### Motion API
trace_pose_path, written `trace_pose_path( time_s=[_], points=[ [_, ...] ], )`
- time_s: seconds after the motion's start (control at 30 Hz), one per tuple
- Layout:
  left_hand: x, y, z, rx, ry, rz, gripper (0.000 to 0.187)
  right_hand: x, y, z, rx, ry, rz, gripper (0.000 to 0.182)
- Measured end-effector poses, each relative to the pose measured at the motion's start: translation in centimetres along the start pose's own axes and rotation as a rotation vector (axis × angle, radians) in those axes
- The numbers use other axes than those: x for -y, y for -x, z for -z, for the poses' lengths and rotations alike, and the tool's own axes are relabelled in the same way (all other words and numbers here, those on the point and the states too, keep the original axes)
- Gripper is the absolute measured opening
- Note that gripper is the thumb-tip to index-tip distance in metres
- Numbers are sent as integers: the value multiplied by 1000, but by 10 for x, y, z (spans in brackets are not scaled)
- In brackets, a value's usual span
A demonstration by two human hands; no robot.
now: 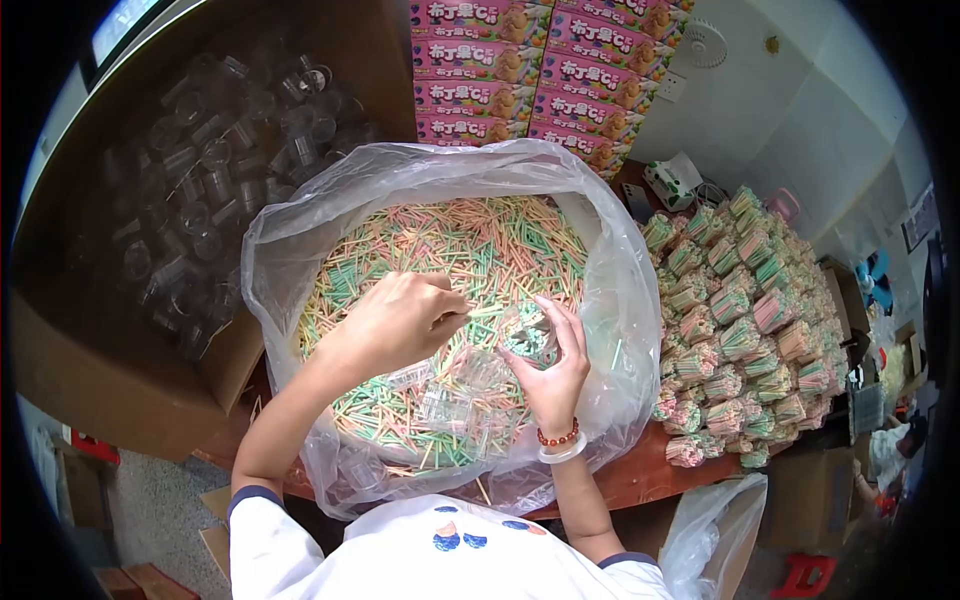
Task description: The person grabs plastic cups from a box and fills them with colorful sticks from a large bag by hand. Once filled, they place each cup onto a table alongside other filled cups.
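A large clear plastic bag (pixel 625 290), its mouth spread wide, holds a heap of thin pastel sticks (pixel 470 235) in pink, green and yellow. Over the heap, my left hand (pixel 400 318) is closed, fingertips pinched together; whatever they hold is hidden. My right hand (pixel 553 375) curves its thumb and fingers round a clear plastic cup (pixel 530 338) with sticks in it, tilted with its end towards the left hand. Several empty clear cups (pixel 455 410) lie on the sticks just below the hands.
At left, a big cardboard box (pixel 110 370) contains many clear cups (pixel 215 190). Filled cups of sticks (pixel 740 335) are stacked high at right on the red table (pixel 640 470). Pink printed boxes (pixel 475 60) stand behind the bag. A plastic-lined carton (pixel 710 530) sits lower right.
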State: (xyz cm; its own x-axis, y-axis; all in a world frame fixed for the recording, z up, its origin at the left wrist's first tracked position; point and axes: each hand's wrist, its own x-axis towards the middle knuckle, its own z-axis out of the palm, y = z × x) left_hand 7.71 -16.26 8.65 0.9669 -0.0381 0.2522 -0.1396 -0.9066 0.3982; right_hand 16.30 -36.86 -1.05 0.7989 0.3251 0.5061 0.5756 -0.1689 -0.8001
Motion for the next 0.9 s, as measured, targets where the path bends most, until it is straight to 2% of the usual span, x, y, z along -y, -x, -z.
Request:
trace_pose_path(
  time_s=[0.07, 0.23, 0.3, 0.37, 0.63, 0.73, 0.77, 0.83, 0.9],
  points=[
    [-4, -4, 1, 37, 14, -19, 13, -1, 0, -2, -8, 26, 32, 75],
    [-9, -7, 2, -75, 106, -58, 13, -1, 0, -2, -51, 37, 32, 75],
    [-12, -3, -8, -81, 180, -9, 13, -5, 1, -2, -48, -27, 8, 75],
    [-19, -4, -11, -95, 102, 6, 11, -5, 1, -3, -53, -35, 9, 75],
    [-32, -22, -19, 266, -193, 78, 13, 7, 6, 1, -32, 59, 67, 75],
    [-35, -33, -23, 234, -214, -44, 14, 10, 10, 2, 27, 82, 156, 75],
    [-41, -39, -22, 244, -180, -1, 12, 5, 12, 0, 35, 106, 214, 75],
    [-45, -43, -21, 182, -61, 20, 12, 9, 12, 6, 10, -30, 51, 71],
    [-59, -41, -23, 76, 21, -55, 25, -2, 6, 16, 21, -346, -188, 69]
  ],
)
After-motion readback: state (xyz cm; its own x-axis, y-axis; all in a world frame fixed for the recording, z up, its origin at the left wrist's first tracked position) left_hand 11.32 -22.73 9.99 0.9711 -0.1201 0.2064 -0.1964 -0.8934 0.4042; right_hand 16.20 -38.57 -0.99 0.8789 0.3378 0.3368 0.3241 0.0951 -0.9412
